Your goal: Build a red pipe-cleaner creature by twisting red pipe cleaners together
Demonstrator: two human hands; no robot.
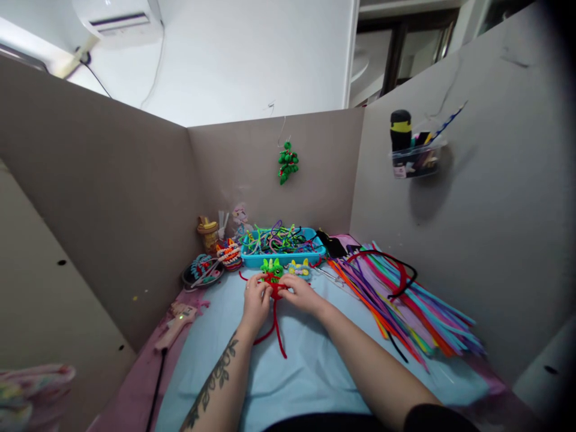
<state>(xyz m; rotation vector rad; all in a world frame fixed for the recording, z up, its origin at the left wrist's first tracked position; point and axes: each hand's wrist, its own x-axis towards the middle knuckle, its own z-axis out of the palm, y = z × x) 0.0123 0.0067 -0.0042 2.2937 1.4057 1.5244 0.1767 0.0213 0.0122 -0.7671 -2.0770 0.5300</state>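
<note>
My left hand [257,298] and my right hand [300,293] meet over the middle of the work surface, fingers pinched around red pipe cleaners [278,327]. The red stems are bunched between my fingertips, and long loose ends trail down toward me, with another end poking out to the left. How they are twisted together is partly hidden by my fingers. Just beyond my hands sits a green fuzzy figure [272,267] with dark eyes and pale horns. To its right lies a blue and yellow fuzzy piece [300,267].
A blue tray [265,260] of pipe cleaner scraps stands behind. Many coloured pipe cleaners [396,306] spread along the right, near metal tools [330,276]. On the left are a dark bowl [186,277], an orange-and-white piece [229,254] and a pink corded hot glue gun [180,321]. Grey partitions [252,162] enclose the desk.
</note>
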